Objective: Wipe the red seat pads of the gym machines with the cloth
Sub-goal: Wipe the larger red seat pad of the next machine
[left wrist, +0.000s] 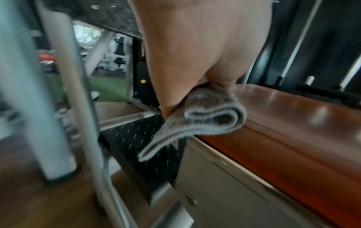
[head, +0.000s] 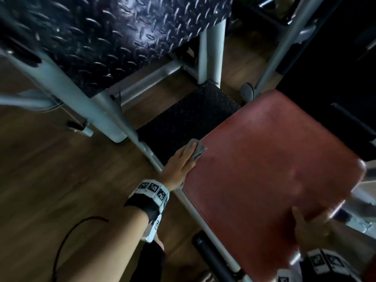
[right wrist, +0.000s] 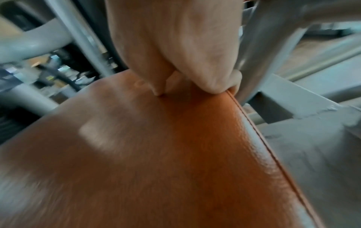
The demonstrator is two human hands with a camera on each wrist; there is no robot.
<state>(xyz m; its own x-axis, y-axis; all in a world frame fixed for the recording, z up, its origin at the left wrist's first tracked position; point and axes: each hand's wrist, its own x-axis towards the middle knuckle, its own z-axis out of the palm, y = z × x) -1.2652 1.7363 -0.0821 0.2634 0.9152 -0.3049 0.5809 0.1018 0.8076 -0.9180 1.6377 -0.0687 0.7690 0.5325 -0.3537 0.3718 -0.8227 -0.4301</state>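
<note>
From my head I see one broad red vinyl seat pad [head: 270, 171] on its grey metal frame [head: 205, 222], over a wood-look floor [head: 50, 190]. Only my left wrist view shows how the single grey folded cloth [left wrist: 205, 114] doubles over and hangs past the pad's edge. My left hand [head: 179, 161] has its grip closed round that cloth at the pad's far left corner. My right hand [right wrist: 175, 46] clamps the pad's near right edge, thumb on top, fingers curled under.

Red seat pad [head: 264, 159]; grey cloth [head: 196, 149]; black diamond-patterned plate [head: 114, 37]; brown wood-grain floor [head: 50, 180].
</note>
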